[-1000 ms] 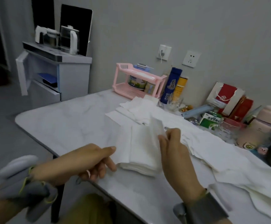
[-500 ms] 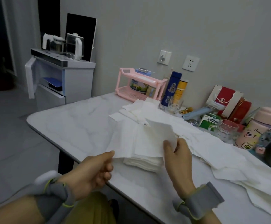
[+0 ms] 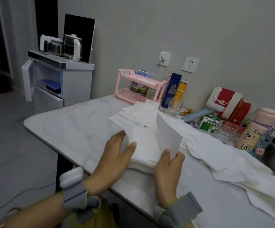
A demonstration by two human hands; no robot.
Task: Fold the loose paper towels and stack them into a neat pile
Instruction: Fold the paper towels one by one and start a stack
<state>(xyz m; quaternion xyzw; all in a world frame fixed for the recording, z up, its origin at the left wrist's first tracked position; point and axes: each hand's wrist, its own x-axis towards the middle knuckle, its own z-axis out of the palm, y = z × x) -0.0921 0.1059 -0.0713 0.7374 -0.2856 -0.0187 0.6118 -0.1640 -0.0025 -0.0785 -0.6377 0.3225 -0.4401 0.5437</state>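
Folding step at the near edge of the tabletop (image 3: 71,125), seen from beside the person. The right hand (image 3: 169,162) pinches the lower corner of a single sheet (image 3: 168,135) between thumb and fingers, so that the sheet stands nearly upright over the right half of the pile (image 3: 145,153) of folded towels. The left hand (image 3: 117,155) lies open on the pile's left side, thumb on top and fingers straight along the far edge, steadying it. The loose towels (image 3: 215,150) not yet folded lie spread to the right and behind, reaching toward a glass mug (image 3: 223,132) and the clutter by the wall. To do this step well, the sheet should probably be lowered flat with its edges matched to the pile's outline before the pinch is released, while the left hand keeps light downward pressure so that the layers beneath do not slide; thin paper creases and tears easily, so a slow sweep of the fingers would suit better than a hard press. Compared with half a second earlier, the left hand has moved from the tabletop's near edge, where it hung loosely curled off the paper, onto the pile, and the sheet has been raised from a low slant to an almost vertical stance
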